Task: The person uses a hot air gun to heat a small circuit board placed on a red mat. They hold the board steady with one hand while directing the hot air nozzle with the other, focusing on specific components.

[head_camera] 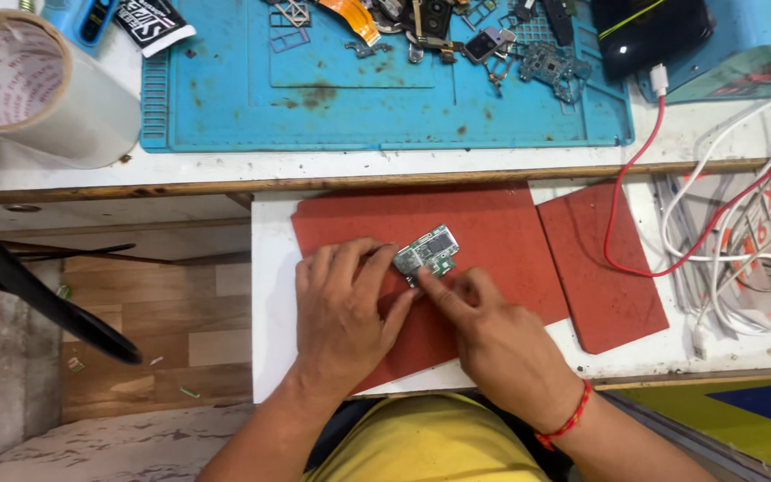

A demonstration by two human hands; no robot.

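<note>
A small green circuit board (430, 249) with a silver shield lies on a red mat (493, 232) on a white pull-out shelf. My left hand (343, 308) rests flat on the mat, its fingertips pinning the board's left end. My right hand (493, 335) comes in from the lower right, its forefinger pressing the board's lower left corner. A red thread band circles my right wrist (566, 419).
A blue work mat (385, 98) on the bench above holds several phone parts. A large tape roll (33, 85) stands at top left. Red and white cables (725, 232) tangle at right. A second red mat piece (604, 268) lies right of the first.
</note>
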